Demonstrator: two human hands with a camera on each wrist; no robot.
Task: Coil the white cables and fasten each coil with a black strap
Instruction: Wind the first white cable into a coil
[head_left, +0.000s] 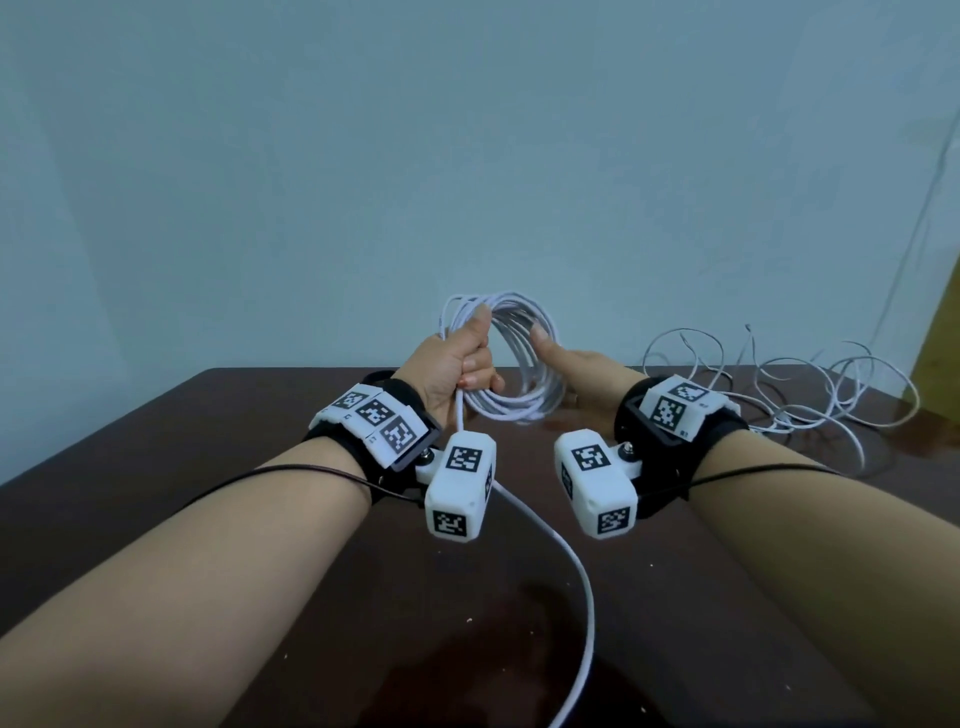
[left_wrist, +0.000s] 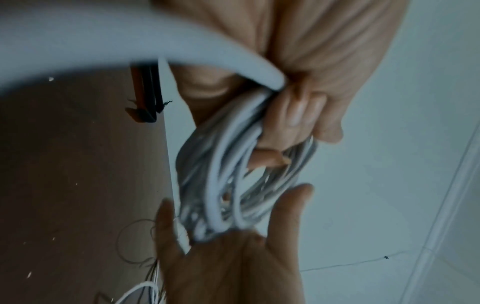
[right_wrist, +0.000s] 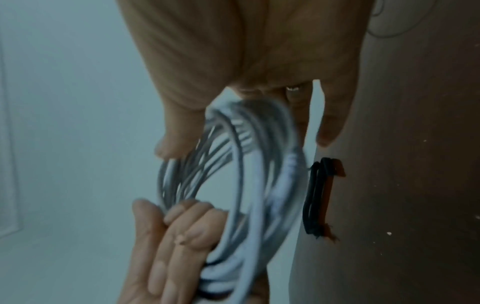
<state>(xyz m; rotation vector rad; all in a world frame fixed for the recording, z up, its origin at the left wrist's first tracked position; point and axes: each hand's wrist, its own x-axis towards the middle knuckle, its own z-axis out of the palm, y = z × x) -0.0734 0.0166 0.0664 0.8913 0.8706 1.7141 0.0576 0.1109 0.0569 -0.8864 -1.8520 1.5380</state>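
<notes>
- My left hand (head_left: 457, 364) grips the white coil (head_left: 511, 358) above the table's (head_left: 208, 519) far edge, locking its loops
- My right hand (head_left: 576, 374), fingers straight, steadies the coil's right side
- Black straps (right_wrist: 320, 197) lie on the table, unused

White cable coil (head_left: 511, 364) between both hands (head_left: 452, 369)
</notes>
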